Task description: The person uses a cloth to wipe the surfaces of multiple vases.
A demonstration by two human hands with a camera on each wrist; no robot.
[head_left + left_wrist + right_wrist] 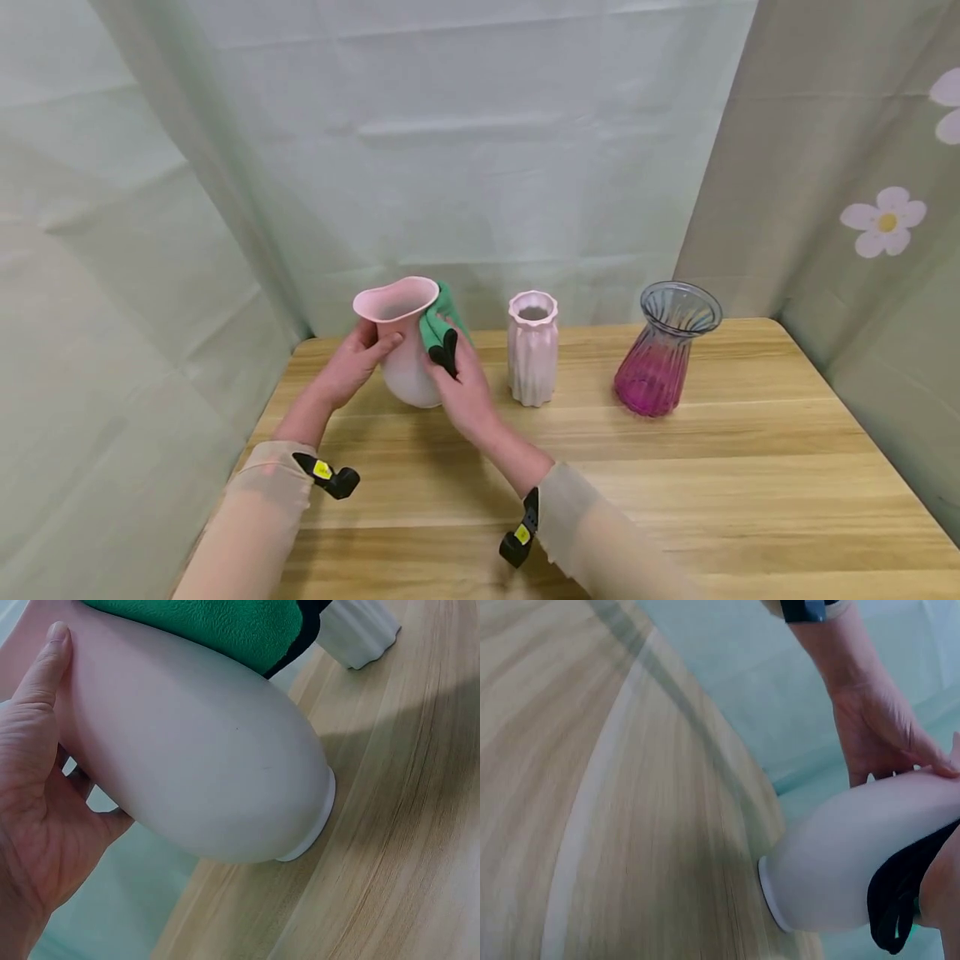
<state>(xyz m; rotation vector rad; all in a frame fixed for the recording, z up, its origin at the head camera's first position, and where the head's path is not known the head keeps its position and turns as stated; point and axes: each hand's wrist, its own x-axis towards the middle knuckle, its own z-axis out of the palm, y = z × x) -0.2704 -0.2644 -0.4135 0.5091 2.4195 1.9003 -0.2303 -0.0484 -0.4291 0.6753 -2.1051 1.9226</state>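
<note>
The pink jug (405, 346) stands on its foot at the back left of the wooden table (675, 483), close to the green curtain (187, 275). The left hand (351, 367) grips its neck just under the flared lip, thumb laid along the side. The right hand (461, 387) presses a green cloth (437, 321) with a black edge against the jug's shoulder, fingers curled round the cloth.

To the right of the jug, near but apart, is a ribbed pale vase (532, 348); further right of the jug is a glass vase (663, 350) with a magenta base.

The risk, as I judge it, lies in sideways rubbing: too hard a push could tip or slide the smooth jug in the left hand's hold, or swing the right elbow into the ribbed vase and topple it.
</note>
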